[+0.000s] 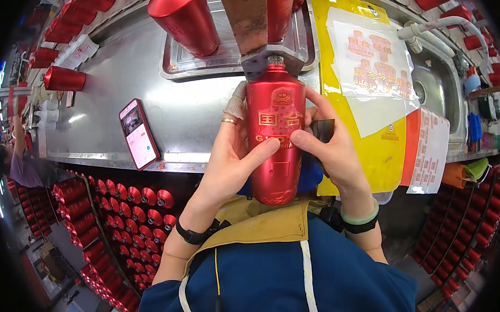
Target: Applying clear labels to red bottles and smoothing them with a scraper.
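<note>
Between my two hands is a glossy red bottle (pixel 276 177) with gold lettering and an emblem, its bare threaded neck pointing away from me. My left hand (pixel 233 161) grips its left side, the thumb lying across the front; a pale wrap covers one finger. On the other side, my right hand (pixel 338 152) presses its thumb to the lettering, with fingers behind the bottle. Tucked in that hand is a dark flat piece (pixel 323 127), partly hidden, of a kind I cannot make out. The bottle's neck lies by a metal bracket (pixel 255 63) on a worn upright post.
A metal tray (pixel 178 64) holds another red bottle (pixel 186 17). A phone (pixel 140 133) lies left on the steel counter. Printed transfer sheets (pixel 371 114) rest on yellow material at right, near a sink (pixel 434 86). Racks of red bottles (pixel 134 212) stand below the counter.
</note>
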`<action>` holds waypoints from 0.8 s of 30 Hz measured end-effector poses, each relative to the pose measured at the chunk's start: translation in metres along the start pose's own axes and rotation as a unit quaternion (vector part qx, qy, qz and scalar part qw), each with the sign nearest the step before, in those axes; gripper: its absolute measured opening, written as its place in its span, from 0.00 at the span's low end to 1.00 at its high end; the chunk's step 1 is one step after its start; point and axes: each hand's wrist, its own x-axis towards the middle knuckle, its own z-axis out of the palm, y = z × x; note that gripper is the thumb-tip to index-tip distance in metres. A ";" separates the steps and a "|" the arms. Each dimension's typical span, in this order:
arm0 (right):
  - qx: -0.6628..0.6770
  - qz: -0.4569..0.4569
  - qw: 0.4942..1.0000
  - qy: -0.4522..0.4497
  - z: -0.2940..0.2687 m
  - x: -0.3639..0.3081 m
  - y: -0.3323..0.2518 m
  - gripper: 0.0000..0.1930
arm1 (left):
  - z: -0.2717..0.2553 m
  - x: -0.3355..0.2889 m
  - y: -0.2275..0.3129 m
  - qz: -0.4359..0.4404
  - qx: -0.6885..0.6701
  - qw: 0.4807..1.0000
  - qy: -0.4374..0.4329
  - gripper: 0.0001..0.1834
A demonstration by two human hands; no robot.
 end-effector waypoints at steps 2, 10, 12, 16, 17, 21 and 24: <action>-0.029 -0.025 0.999 -0.012 -0.002 -0.001 0.006 0.39 | -0.001 -0.001 -0.002 0.004 0.003 1.000 -0.001 0.47; -0.004 -0.026 0.999 0.035 0.008 0.011 -0.005 0.33 | 0.005 0.013 0.006 -0.014 -0.039 0.998 0.052 0.34; -0.022 -0.034 0.999 0.033 0.007 0.012 -0.003 0.33 | 0.004 0.015 0.003 -0.003 -0.018 0.998 0.056 0.32; -0.007 -0.027 0.998 0.048 0.010 0.018 -0.012 0.29 | 0.005 0.017 0.006 0.003 -0.024 0.998 0.065 0.31; 0.015 -0.018 0.998 0.051 0.011 0.019 -0.014 0.28 | 0.006 0.018 0.009 0.003 -0.025 0.997 0.067 0.31; -0.052 -0.055 0.995 0.071 0.019 0.028 -0.018 0.20 | 0.010 0.030 0.011 0.026 0.050 0.995 0.082 0.29; -0.064 -0.081 0.991 0.084 0.020 0.032 -0.013 0.17 | 0.010 0.036 0.007 0.026 0.059 0.994 0.088 0.29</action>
